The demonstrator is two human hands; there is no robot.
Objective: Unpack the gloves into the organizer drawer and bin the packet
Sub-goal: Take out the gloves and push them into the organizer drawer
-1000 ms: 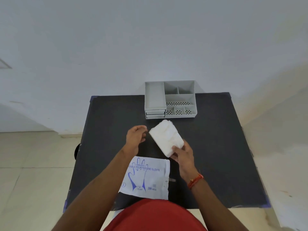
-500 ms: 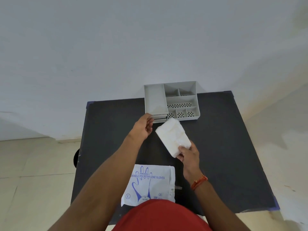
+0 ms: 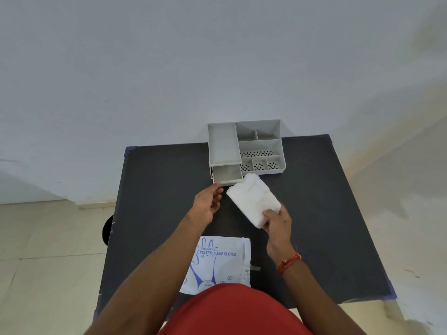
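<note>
My right hand (image 3: pixel 278 226) holds a white folded stack of gloves (image 3: pixel 251 197) by its near end, tilted above the black table, its far end just in front of the organizer. The grey organizer (image 3: pixel 260 146) stands at the table's far edge. Its lower left drawer (image 3: pixel 227 174) is pulled out toward me and looks empty. The fingertips of my left hand (image 3: pixel 206 204) are curled on the drawer's front left corner. The empty white and blue glove packet (image 3: pixel 222 262) lies flat near the table's front edge, between my forearms.
The black table (image 3: pixel 326 213) stands against a pale wall, with tiled floor on both sides. A dark round object (image 3: pixel 107 229) shows beside the table's left edge, mostly hidden. The organizer's right side has several small open compartments, some perforated.
My left hand reached forward to the organizer and drew the lower drawer out toward me. My right hand kept the glove stack and carried it slightly forward.
</note>
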